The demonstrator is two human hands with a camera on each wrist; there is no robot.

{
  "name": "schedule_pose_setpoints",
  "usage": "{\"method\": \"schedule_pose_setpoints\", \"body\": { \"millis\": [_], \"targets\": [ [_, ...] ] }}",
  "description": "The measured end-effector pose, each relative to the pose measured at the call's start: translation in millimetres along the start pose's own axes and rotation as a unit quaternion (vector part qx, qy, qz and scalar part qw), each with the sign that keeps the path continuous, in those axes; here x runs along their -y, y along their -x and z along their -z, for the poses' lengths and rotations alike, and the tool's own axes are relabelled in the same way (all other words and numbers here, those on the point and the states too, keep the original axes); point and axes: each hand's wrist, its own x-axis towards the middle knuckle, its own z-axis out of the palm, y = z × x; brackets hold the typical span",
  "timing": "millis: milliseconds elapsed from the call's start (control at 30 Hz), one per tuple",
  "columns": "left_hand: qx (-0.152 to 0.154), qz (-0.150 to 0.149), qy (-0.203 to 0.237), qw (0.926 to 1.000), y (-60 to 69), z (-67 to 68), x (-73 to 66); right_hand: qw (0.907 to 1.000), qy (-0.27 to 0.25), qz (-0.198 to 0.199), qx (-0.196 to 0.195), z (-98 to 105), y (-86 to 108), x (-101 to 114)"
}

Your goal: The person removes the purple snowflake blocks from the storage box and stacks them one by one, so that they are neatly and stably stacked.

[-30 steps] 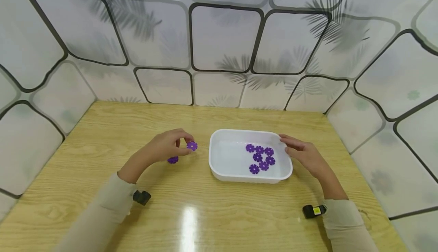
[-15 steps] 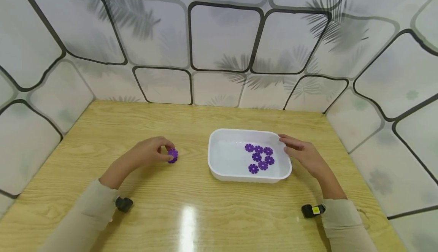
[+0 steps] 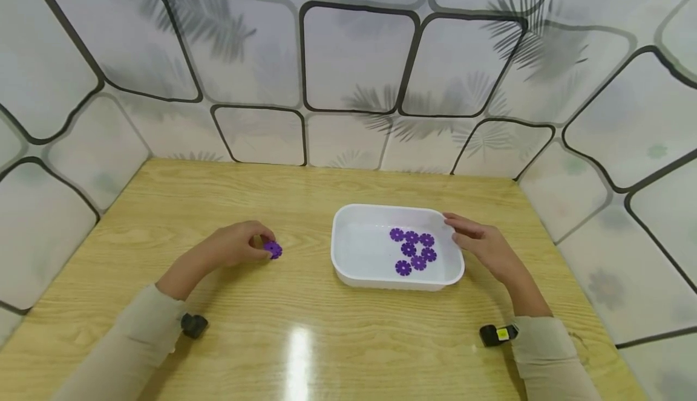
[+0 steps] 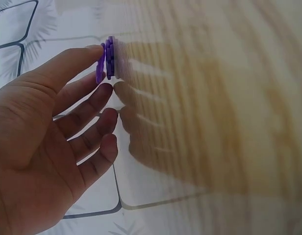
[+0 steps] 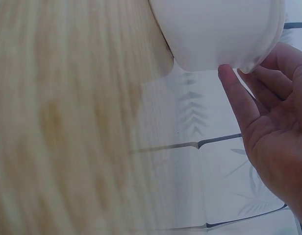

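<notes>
My left hand [image 3: 239, 245] pinches a purple notched plastic disc [image 4: 100, 63] between thumb and fingers, low over the wooden table. In the left wrist view this disc stands slightly tilted beside another purple disc [image 4: 110, 58], or a small stack, lying flat on the table. The other left fingers are spread and loosely bent. At the right, my right hand [image 3: 487, 250] holds the right rim of a white plastic tray [image 3: 348, 277]; in the right wrist view one fingertip meets the outer wall [image 5: 214, 29], while other fingertips are partly hidden by the rim.
Several purple discs [image 3: 409, 250] lie flat in the right half of the tray. The wooden table [image 3: 245, 340] ends at a patterned wall covering [image 3: 348, 138] at the back and both sides. A black camera sits at each wrist.
My left hand has moved left and slightly down with its disc, from near the tray to the disc on the table. The right hand and tray stay in place.
</notes>
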Motion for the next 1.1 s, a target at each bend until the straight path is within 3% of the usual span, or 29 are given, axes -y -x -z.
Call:
{"method": "schedule_pose_setpoints", "body": {
  "millis": [633, 800, 967, 1100],
  "targets": [
    [-0.006, 0.002, -0.012, 0.9999, -2.4, 2.8, -7.3, 1.0, -0.003, 0.001, -0.002, -1, 0.0, 1],
    [-0.021, -0.014, -0.009, 0.9996, -16.5, 10.5, -36.2, 1.0, -0.005, -0.001, 0.003, -1, -0.9, 2],
    [-0.043, -0.069, -0.013, 0.9966, -41.7, 12.8, -77.7, 1.0, -0.004, -0.006, 0.001, -1, -0.6, 3],
    [-0.036, -0.12, -0.02, 0.9919, -63.3, 9.0, -108.4, 1.0, -0.003, -0.009, -0.001, -1, -0.2, 3]
  ]
}}
